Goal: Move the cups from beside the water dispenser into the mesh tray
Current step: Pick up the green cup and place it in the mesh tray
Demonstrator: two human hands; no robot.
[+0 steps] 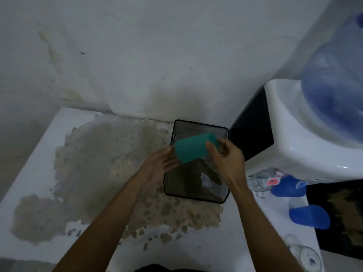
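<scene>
Over mesh tray (198,197), right hand (225,158) around teal cup (193,148).

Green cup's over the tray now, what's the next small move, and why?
Probably lower the green cup into the mesh tray and let go. It lies sideways above the tray, gripped by the right hand, with the left hand open at its other end.

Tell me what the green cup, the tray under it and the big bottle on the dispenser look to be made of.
Green cup: likely plastic, opaque teal with a matte, faintly textured wall; blur leaves it open.
Mesh tray: looks like dark metal wire mesh with a solid black rim; the counter shows through its see-through walls.
Water bottle: translucent blue plastic, smooth, with light passing through it.
</scene>
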